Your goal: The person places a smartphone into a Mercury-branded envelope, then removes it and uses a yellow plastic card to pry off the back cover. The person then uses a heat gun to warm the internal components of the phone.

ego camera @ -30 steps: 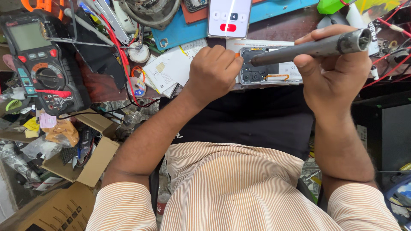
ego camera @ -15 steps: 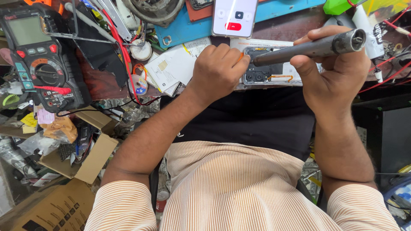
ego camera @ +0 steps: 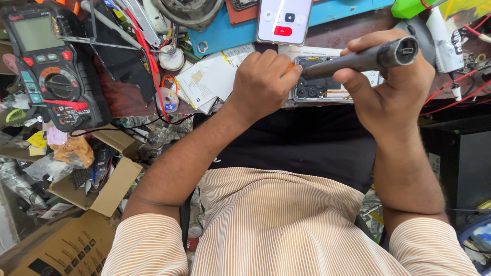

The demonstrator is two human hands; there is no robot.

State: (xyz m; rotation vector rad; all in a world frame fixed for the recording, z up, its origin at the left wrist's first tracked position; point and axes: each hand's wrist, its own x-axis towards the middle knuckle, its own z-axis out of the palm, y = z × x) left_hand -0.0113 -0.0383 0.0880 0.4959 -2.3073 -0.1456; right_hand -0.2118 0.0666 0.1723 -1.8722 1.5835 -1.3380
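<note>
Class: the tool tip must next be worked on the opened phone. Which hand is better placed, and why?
Probably the right hand: it already grips the tool, whose tip points at the opened phone. The left hand is fisted beside the phone's edge, seemingly steadying it.

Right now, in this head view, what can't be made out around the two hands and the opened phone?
- Tip of the grey powered screwdriver in the right hand: too small to see where it meets the opened phone.
- Opened phone: left end hidden under the left hand.
- Left hand: closed fist; anything held is hidden.
- White phone: cut off by the top edge.
</note>
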